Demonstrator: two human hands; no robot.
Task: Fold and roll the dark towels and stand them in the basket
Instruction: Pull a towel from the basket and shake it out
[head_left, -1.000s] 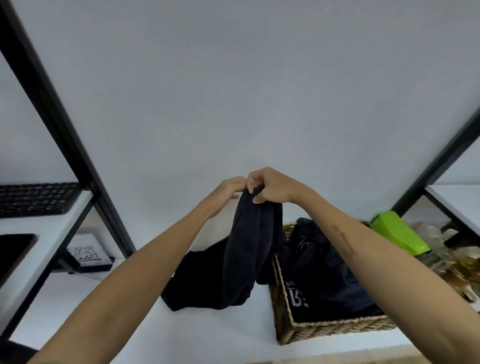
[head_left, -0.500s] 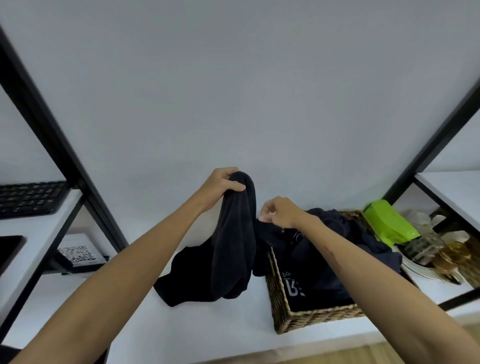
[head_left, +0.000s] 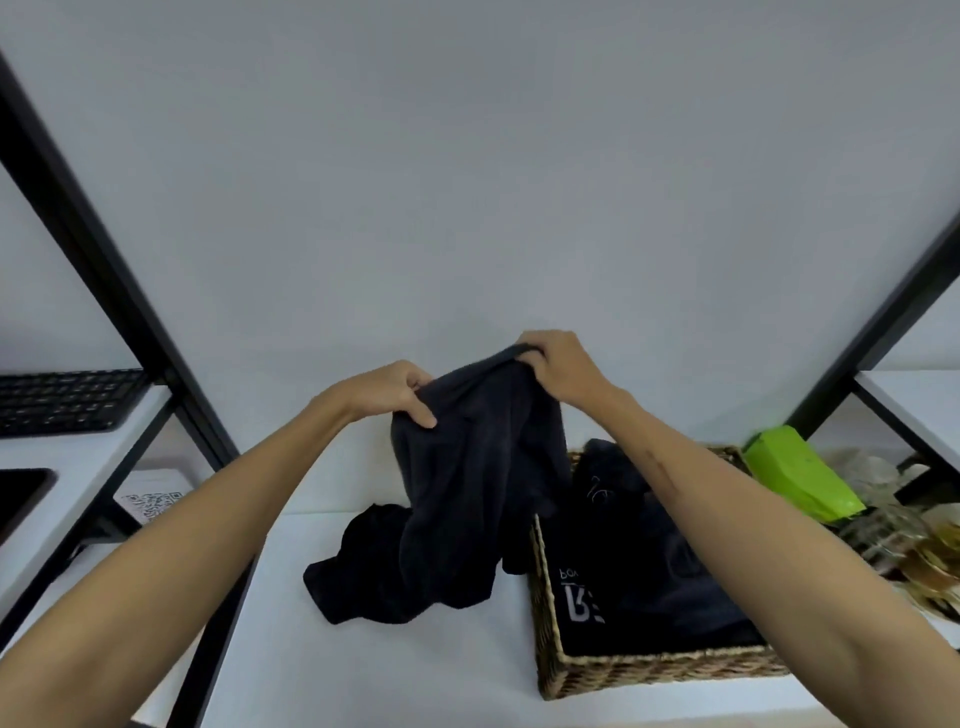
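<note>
Both bare forearms reached forward and upward from the lower corners of the view, converging toward the middle. The left hand was raised at the centre left, its fingers curled and its thumb pressed down in a pinch. The right hand sat slightly higher and further right, knuckles up, its fingers curled over in a grip. The two hands were near each other but apart, wrists bent slightly downward.
</note>
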